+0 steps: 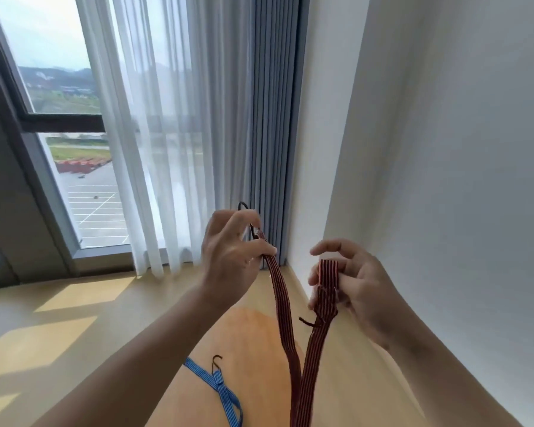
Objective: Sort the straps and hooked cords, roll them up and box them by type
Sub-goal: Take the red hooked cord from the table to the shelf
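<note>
Two raised hands hold one red striped cord above a wooden table, window at left, wall at right.

The blue striped cord (219,386) lies on the table (253,331) at lower left, its dark hook (217,360) upright; its lower run is cut off by the bottom edge and partly hidden by the left forearm. The left hand (228,257) is raised, fingers curled, pinching the red striped cord (282,303) just below its black hook (247,220), which the fingers partly cover. The cord hangs down in two runs that meet and leave the picture at the bottom. The right hand (352,285), palm inward, grips a folded stack of the same cord; a second hook (309,322) juts out just below it, blurred.
</note>
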`<state>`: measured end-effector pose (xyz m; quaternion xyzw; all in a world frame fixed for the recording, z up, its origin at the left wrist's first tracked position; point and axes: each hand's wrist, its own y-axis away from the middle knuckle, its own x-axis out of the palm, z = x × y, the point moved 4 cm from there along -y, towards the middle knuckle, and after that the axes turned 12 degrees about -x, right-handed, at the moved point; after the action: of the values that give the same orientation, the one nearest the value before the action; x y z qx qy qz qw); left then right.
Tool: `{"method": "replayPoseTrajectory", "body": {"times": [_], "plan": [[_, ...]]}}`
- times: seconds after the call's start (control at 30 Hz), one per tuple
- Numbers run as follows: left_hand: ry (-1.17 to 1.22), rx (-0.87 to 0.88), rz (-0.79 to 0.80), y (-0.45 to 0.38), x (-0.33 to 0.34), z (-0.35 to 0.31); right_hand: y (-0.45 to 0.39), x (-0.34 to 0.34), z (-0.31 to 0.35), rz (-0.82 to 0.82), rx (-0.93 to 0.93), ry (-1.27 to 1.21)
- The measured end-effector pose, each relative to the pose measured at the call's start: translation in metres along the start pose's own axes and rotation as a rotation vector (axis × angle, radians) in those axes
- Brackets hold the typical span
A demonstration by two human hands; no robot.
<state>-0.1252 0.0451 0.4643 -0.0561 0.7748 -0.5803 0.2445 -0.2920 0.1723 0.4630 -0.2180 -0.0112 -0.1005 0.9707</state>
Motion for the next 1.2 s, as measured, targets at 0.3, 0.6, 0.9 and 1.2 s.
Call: {"method": "replayPoseTrajectory", "body": {"times": [0.3, 0.6, 0.9, 1.2], "plan": [[0.489, -0.247, 0.288, 0.000, 0.079, -0.102, 0.022, -0.075, 0.032, -0.238, 0.073, 0.236], [0.744, -0.513, 0.902, 0.025, 0.153, -0.190, 0.048, -0.170, 0.048, -0.749, 0.122, 0.298], [0.674, -0.543, 0.821, 0.052, 0.214, -0.238, 0.098, -0.215, 0.056, -0.683, 0.146, 0.233], [0.884, -0.876, 0.981, 0.031, 0.239, -0.276, 0.159, -0.241, 0.048, -0.498, 0.283, 0.070]]}}
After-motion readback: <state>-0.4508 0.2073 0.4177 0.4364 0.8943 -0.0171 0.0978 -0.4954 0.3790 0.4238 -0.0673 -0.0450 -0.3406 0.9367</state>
